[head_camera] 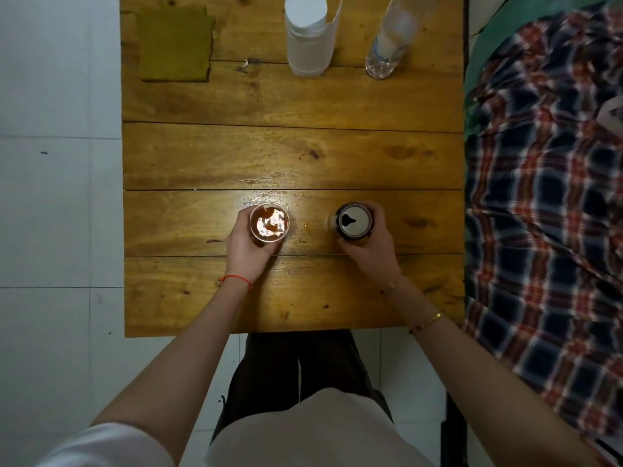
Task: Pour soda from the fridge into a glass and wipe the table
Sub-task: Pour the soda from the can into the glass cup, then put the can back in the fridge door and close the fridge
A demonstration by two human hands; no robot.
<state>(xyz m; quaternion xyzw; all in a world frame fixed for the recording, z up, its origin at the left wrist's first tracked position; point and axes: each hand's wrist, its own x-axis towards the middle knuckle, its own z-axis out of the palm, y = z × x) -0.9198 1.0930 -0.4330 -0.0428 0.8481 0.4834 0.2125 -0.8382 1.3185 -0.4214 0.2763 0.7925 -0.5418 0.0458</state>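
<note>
A clear glass (269, 223) holding brown soda stands upright on the wooden table (293, 156), and my left hand (244, 249) is wrapped around it from the near left side. To its right an opened dark soda can (354, 220) stands upright on the table, gripped by my right hand (369, 246) from the near right. A few small wet spots (305, 226) lie on the wood between glass and can. An olive green cloth (174, 43) lies flat at the far left corner of the table.
A roll of white paper towel (308, 35) and a clear plastic water bottle (392, 37) stand at the table's far edge. A plaid fabric (546, 183) covers a surface right of the table. White tiled floor (57, 197) lies to the left.
</note>
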